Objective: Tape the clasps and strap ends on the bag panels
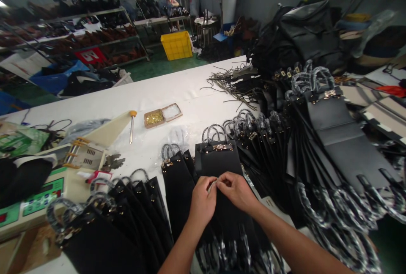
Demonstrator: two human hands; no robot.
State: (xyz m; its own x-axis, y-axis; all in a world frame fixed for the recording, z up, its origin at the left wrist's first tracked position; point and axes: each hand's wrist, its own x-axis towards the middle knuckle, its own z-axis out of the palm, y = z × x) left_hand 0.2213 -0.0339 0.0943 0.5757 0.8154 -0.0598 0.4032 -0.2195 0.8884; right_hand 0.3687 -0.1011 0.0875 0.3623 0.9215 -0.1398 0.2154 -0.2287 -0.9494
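Both hands meet over a black bag panel with plastic-wrapped handles and a gold clasp at its top. My left hand pinches a small pale piece between thumb and fingers. My right hand is closed at the same spot, its fingertips touching the piece. What the piece is cannot be made out. Another black panel lies just left of my hands. Further left is a fanned stack of black panels, and to the right a long row of similar ones.
On the white table are a box of small gold parts, a screwdriver and a machine with a green panel. Dark cords lie at the back. Beyond stand a yellow crate and a seated person.
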